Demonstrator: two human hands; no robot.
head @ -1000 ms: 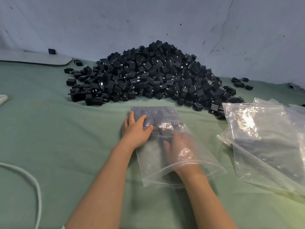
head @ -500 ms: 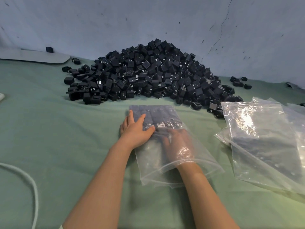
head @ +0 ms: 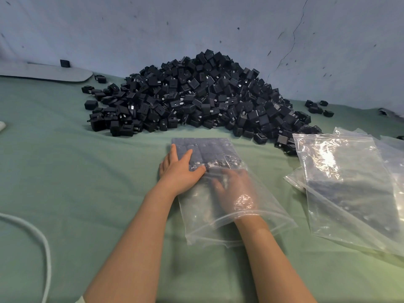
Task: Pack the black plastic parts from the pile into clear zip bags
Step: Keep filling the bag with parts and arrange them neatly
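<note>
Green tabletop [head: 65, 171], pile [head: 196, 95] beyond: my left hand [head: 179, 171] presses flat on the zip bag [head: 203, 217], my right hand [head: 236, 191], seemingly flat, inside it. The parts [head: 207, 149] at its far end need snug, even rows.

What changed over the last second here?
The right hand, inside the bag, edged slightly deeper toward the packed parts. Nothing was gripped or released. The left hand stays flat on the bag; pile and spare bags unchanged.

surface: green cloth [head: 87, 171] | on it: black parts pile [head: 196, 95]; part-filled zip bag [head: 218, 149]; spare bags [head: 349, 189]; white cable [head: 48, 263]
</note>
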